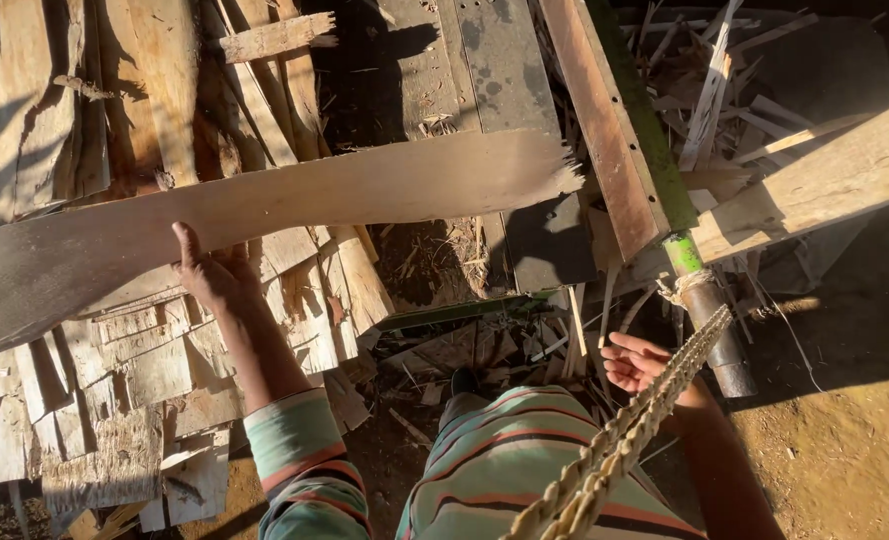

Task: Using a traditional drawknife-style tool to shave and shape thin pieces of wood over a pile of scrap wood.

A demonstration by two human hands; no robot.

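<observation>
My left hand (212, 272) grips the near edge of a long thin wooden sheet (295, 205) that lies across the scene from lower left to upper right; its right end is ragged. My right hand (632, 362) hangs open, palm up, holding nothing, just left of a braided straw rope (625, 430) that runs down toward the camera. My striped sleeve and shirt (485, 470) fill the bottom middle.
A heap of broken thin wood pieces (115, 400) lies under and below the sheet at left. A wooden frame with a green bar (655, 150) and a metal pipe (720, 340) stands to the right. A plank (825, 180) crosses at right. Bare dirt (845, 420) at lower right.
</observation>
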